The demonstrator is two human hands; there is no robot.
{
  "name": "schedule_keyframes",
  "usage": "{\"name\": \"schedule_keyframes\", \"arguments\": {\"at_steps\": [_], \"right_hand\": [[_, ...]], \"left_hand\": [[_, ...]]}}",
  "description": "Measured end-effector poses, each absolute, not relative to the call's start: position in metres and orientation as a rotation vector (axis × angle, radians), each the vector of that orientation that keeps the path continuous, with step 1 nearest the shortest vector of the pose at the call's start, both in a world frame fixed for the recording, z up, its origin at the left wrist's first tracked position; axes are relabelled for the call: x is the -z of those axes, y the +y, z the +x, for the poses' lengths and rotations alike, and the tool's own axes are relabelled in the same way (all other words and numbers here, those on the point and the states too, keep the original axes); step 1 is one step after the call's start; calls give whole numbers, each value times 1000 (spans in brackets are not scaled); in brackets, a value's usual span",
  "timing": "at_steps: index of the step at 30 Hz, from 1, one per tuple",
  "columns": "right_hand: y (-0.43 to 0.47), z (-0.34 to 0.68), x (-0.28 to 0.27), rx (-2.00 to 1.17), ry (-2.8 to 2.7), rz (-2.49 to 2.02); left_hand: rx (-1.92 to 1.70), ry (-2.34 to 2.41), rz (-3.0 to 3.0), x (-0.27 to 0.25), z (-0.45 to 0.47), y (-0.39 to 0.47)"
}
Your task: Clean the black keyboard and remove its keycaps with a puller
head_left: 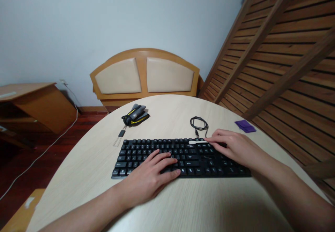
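A black full-size keyboard (154,146) lies across the table in front of me. My left hand (154,174) rests on its middle keys, fingers spread and lying flat, with nothing held. Over the keyboard's right part, my right hand (229,144) pinches a slim white stick (196,142) with a thicker rounded end. That end points left and lies along the top rows of keys; whether it is a swab or a small brush is too small to tell. My right hand and wrist hide some keys at the right.
Behind the keyboard lies its coiled black cable (199,123). A grey, black and yellow folded umbrella-like bundle (136,116) sits at the back left of the round table (167,102), a purple folded cloth (245,126) at the right. A wooden slatted panel (274,57) leans on the right.
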State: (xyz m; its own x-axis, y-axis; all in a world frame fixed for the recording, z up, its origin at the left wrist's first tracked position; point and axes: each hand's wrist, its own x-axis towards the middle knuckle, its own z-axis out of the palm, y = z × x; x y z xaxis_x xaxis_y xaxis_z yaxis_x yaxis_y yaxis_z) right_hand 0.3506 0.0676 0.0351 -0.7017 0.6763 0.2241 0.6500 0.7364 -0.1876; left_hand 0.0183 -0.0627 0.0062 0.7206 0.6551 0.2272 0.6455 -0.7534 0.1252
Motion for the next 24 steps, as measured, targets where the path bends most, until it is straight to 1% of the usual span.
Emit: {"name": "schedule_keyframes", "arguments": {"at_steps": [7,11,17,24], "right_hand": [[68,350,-34,-98,-2634,-1006],[63,338,-30,-63,-2610,-926],[52,315,-17,28,-2580,-823],[42,302,-11,8,-2642,-727]], "left_hand": [[-426,1091,2882,-5,18,-62],[-372,1098,2884,-7,18,-63],[-423,1088,2882,-5,18,-63],[-395,1096,2881,-6,18,-63]]}}
